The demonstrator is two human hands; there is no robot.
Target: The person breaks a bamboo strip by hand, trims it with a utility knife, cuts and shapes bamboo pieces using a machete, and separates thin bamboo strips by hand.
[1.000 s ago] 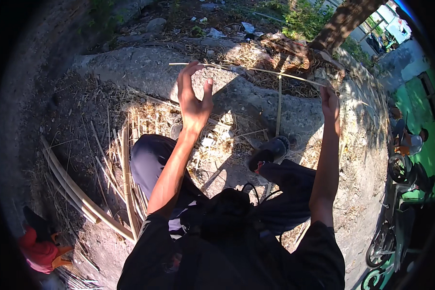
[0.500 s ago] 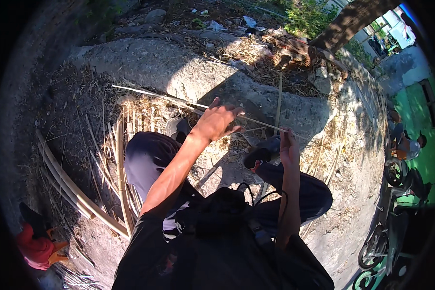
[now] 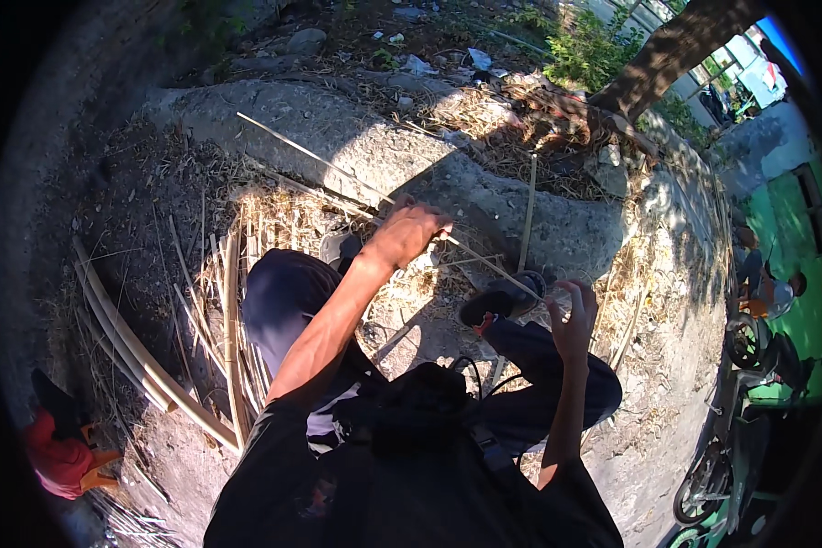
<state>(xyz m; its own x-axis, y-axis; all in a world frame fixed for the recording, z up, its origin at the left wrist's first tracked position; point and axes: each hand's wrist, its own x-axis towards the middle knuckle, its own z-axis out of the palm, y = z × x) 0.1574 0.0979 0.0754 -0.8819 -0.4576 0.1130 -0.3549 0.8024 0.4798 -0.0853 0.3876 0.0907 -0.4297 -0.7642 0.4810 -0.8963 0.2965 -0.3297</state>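
Note:
A long, thin pale strip [image 3: 315, 157], looking like split bamboo, runs slantwise in front of me. My left hand [image 3: 405, 236] is closed around it near its middle, knuckles up. Its near end stops just beside my right hand [image 3: 574, 318], whose fingers are raised, curved and apart with nothing between them. Whether a fingertip of that hand still touches the strip's end is hard to make out. Under my left hand, dry straw and more pale strips lie on the ground between my legs and the stone ledge [image 3: 237, 105].
Thick curved bamboo lengths [image 3: 123, 338] and several straight strips [image 3: 233, 329] lie at my left. A person in red [image 3: 59, 457] sits at lower left. A tree trunk [image 3: 671, 55] leans at the far right. Motorcycles [image 3: 703, 479] and another person [image 3: 776, 288] are along the right side.
My right hand has let go of the strip's end and opened, moving slightly right and nearer. The strip's far end has swung up, and my left fingers have closed on it.

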